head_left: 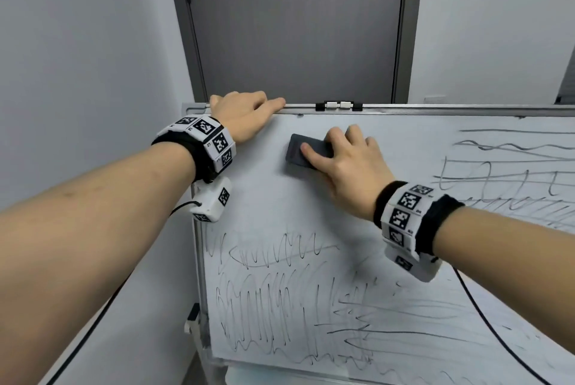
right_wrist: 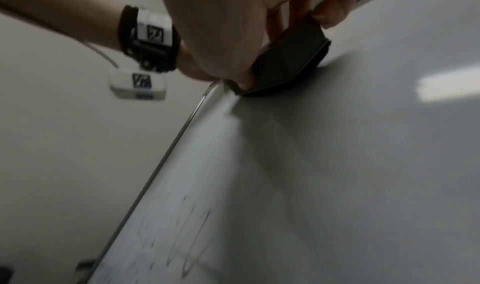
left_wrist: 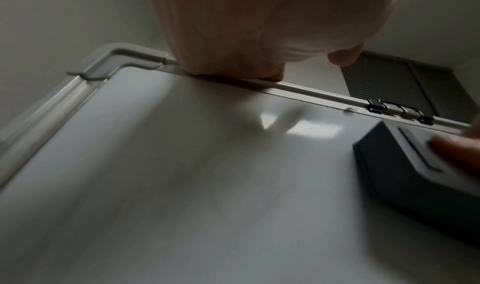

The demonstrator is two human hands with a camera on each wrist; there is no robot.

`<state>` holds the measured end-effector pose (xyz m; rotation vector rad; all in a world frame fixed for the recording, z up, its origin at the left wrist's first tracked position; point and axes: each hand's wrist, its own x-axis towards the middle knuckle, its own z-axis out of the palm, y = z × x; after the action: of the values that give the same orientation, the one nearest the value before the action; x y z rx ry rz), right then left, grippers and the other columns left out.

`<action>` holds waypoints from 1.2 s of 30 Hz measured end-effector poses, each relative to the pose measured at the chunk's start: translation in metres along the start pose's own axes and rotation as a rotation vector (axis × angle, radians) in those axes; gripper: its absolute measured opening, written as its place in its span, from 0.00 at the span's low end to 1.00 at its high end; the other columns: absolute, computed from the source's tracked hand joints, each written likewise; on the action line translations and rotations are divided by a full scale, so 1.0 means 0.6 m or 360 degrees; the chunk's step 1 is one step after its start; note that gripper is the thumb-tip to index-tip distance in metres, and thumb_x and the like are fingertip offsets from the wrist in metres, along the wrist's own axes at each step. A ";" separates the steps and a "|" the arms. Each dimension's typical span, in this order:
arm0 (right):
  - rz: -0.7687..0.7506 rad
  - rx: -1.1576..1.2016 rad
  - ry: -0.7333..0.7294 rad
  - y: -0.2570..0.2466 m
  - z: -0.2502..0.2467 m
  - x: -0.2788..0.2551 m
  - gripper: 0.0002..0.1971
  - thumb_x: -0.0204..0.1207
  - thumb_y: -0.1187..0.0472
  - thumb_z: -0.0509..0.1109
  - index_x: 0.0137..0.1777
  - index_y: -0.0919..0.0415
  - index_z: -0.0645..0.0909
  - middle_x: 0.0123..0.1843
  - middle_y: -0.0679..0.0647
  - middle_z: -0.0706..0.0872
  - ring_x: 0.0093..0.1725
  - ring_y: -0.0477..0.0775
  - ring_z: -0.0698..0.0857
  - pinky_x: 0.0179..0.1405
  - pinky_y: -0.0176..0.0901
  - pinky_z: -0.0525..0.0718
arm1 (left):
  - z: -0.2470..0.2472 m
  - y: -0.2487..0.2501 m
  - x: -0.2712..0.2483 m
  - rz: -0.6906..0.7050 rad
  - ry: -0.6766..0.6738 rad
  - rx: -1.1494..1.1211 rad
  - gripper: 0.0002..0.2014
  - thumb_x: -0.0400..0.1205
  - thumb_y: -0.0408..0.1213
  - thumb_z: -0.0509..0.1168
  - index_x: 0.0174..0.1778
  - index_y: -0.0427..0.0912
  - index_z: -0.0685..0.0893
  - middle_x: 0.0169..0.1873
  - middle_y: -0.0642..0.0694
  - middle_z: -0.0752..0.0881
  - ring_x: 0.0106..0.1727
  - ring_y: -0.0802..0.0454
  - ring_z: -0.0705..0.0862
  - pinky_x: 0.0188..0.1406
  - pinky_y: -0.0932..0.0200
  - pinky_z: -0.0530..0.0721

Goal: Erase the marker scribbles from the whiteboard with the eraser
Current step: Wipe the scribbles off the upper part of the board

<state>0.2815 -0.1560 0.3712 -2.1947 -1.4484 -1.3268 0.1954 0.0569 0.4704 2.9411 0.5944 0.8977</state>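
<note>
The whiteboard fills the lower right of the head view. Its upper left area is wiped clean. Black scribbles cover the lower part, and more lines run at the right. My right hand grips a dark rectangular eraser and presses it flat on the board near the top. The right wrist view shows the eraser pinched between thumb and fingers. My left hand grips the board's top rail near the left corner, with its fingers curled over the edge. The eraser lies right of my left hand.
A grey door stands behind the board between white walls. A black-and-white clip sits on the top rail. A black cable hangs from my right wrist across the board. A bracket sticks out at the board's left edge.
</note>
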 end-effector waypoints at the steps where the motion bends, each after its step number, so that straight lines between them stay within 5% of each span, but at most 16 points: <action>1: -0.0024 0.0032 0.0011 -0.008 0.004 -0.012 0.29 0.68 0.63 0.74 0.72 0.52 0.79 0.51 0.62 0.76 0.46 0.63 0.73 0.34 0.51 0.66 | 0.000 0.001 -0.001 0.0003 -0.0002 0.0005 0.35 0.76 0.70 0.41 0.42 0.41 0.79 0.34 0.51 0.82 0.53 0.43 0.78 0.58 0.44 0.63; 5: -0.0402 0.0000 -0.0242 -0.033 0.013 -0.112 0.34 0.61 0.65 0.69 0.72 0.52 0.79 0.51 0.61 0.76 0.46 0.63 0.72 0.35 0.53 0.69 | -0.002 0.004 -0.006 0.0012 0.0010 -0.0013 0.33 0.77 0.69 0.42 0.41 0.41 0.78 0.32 0.52 0.81 0.52 0.43 0.78 0.58 0.45 0.63; 10: 0.0156 0.0018 0.0015 0.027 -0.029 -0.010 0.29 0.68 0.60 0.73 0.72 0.51 0.79 0.50 0.62 0.77 0.45 0.65 0.74 0.34 0.51 0.69 | -0.004 0.006 -0.007 0.0013 0.0033 -0.0004 0.32 0.76 0.69 0.43 0.39 0.43 0.77 0.32 0.53 0.81 0.51 0.45 0.78 0.54 0.46 0.62; 15: -0.0360 -0.0012 -0.0219 -0.028 0.008 -0.150 0.30 0.65 0.64 0.64 0.71 0.50 0.80 0.51 0.60 0.78 0.45 0.63 0.74 0.34 0.54 0.71 | -0.010 0.005 -0.013 0.0031 0.0024 -0.0009 0.30 0.77 0.68 0.44 0.37 0.46 0.76 0.30 0.56 0.82 0.50 0.46 0.79 0.54 0.46 0.63; 21: 0.0159 0.0033 0.0026 0.026 -0.025 -0.050 0.29 0.68 0.58 0.73 0.72 0.49 0.79 0.52 0.61 0.78 0.47 0.65 0.74 0.36 0.52 0.69 | -0.008 0.011 -0.012 0.0032 0.0043 -0.0010 0.30 0.75 0.69 0.44 0.37 0.45 0.77 0.30 0.54 0.82 0.49 0.46 0.79 0.56 0.46 0.63; 26: -0.0356 -0.0005 -0.0226 -0.009 -0.003 -0.156 0.33 0.61 0.64 0.74 0.71 0.50 0.80 0.52 0.59 0.76 0.45 0.63 0.74 0.36 0.53 0.70 | -0.014 0.005 -0.019 0.0038 0.0065 -0.0036 0.32 0.74 0.70 0.43 0.39 0.44 0.78 0.33 0.50 0.84 0.49 0.45 0.80 0.57 0.45 0.63; 31: 0.0230 0.0023 -0.0005 0.048 -0.055 -0.052 0.25 0.74 0.53 0.66 0.73 0.47 0.78 0.52 0.61 0.77 0.47 0.64 0.74 0.38 0.53 0.70 | -0.015 0.011 -0.024 0.0039 0.0055 -0.0054 0.33 0.72 0.71 0.43 0.37 0.45 0.77 0.31 0.51 0.83 0.48 0.46 0.80 0.55 0.46 0.62; 36: -0.0259 -0.0020 -0.0291 0.018 -0.024 -0.194 0.34 0.61 0.63 0.75 0.72 0.48 0.78 0.52 0.59 0.79 0.46 0.63 0.74 0.38 0.53 0.70 | -0.023 0.003 -0.031 0.0058 0.0080 -0.0076 0.31 0.73 0.69 0.44 0.36 0.45 0.78 0.31 0.51 0.83 0.49 0.46 0.80 0.58 0.45 0.64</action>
<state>0.2680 -0.2441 0.2941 -2.3011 -1.7211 -1.2113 0.1744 0.0474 0.4723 2.9040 0.5150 0.9774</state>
